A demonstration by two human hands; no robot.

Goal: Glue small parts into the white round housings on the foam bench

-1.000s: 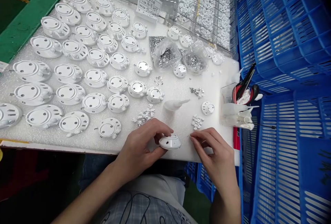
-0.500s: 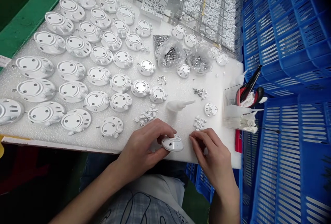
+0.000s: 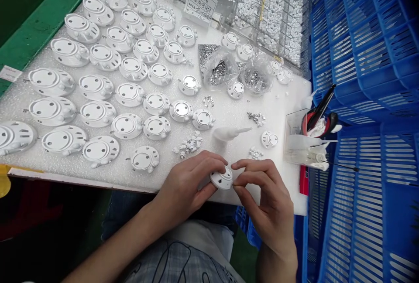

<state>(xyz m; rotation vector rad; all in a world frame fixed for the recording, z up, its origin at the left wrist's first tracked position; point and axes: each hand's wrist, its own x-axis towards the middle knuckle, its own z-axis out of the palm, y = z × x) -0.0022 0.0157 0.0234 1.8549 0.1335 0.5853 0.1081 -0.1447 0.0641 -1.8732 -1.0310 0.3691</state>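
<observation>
Between the thumb and fingers of my left hand (image 3: 193, 178) is a white round plastic part (image 3: 221, 179), tilted, with small dark slots in its rim. My right hand (image 3: 266, 191) is at the part's right edge, thumb and index finger pinched together there; whatever they hold is too small to make out. Just beyond the right hand lies a pile of small white pieces (image 3: 255, 154). A white squeeze bottle (image 3: 225, 134) with a thin nozzle stands behind the part. Another heap of small white pieces (image 3: 188, 144) lies beyond my left hand.
Rows of similar white round parts (image 3: 98, 113) cover the left of the foam-topped table. Bags of small metal pieces (image 3: 219, 71) sit at the back, before a clear compartment tray (image 3: 258, 8). A clear holder (image 3: 296, 145) with scissors (image 3: 319, 115) stands right, beside blue crates (image 3: 363, 78).
My right hand has moved left, from beside the white pieces to the edge of the round part. The part has tilted in my left hand, and the view has shifted slightly.
</observation>
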